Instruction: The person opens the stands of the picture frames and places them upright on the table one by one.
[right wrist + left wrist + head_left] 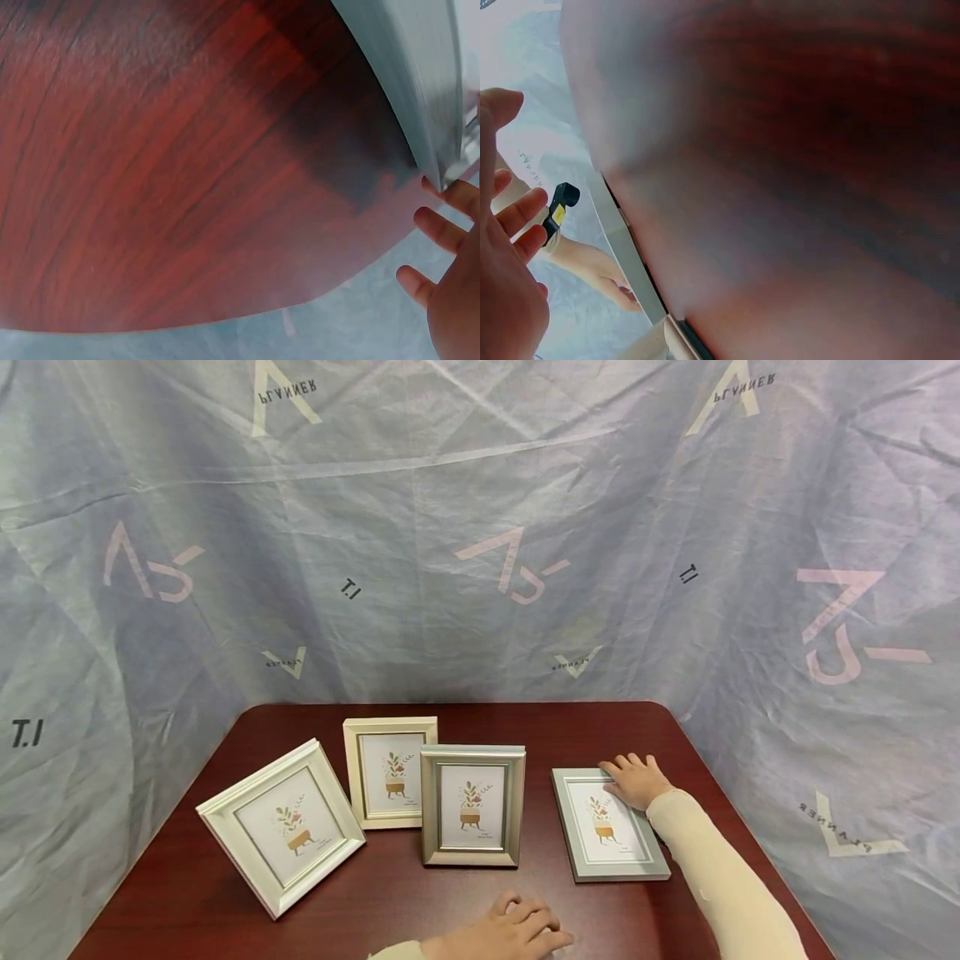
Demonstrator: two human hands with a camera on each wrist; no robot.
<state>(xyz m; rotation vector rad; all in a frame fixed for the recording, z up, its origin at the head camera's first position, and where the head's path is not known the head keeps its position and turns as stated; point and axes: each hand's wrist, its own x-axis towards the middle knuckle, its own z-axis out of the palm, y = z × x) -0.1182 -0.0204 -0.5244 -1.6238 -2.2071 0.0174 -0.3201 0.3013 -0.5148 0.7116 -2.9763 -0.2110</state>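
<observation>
Reddish desk [390,897]: a grey-green frame [572,831] holds a plant print [606,839], long axis running away, slightly leftward; right hand [637,782], fingers spread, touches it; left hand [510,933] relaxed.

Cream sleeves [723,872]; black wrist camera [568,196], yellow label [558,215]

Across the dark red, wood-grained table [592,727] before me, four picture frames: a cream-white one [351,846] set askew at my left, a cream one [353,777] partly behind a champagne-coloured one [512,810], and a grey-green one [572,839] at my right.
</observation>
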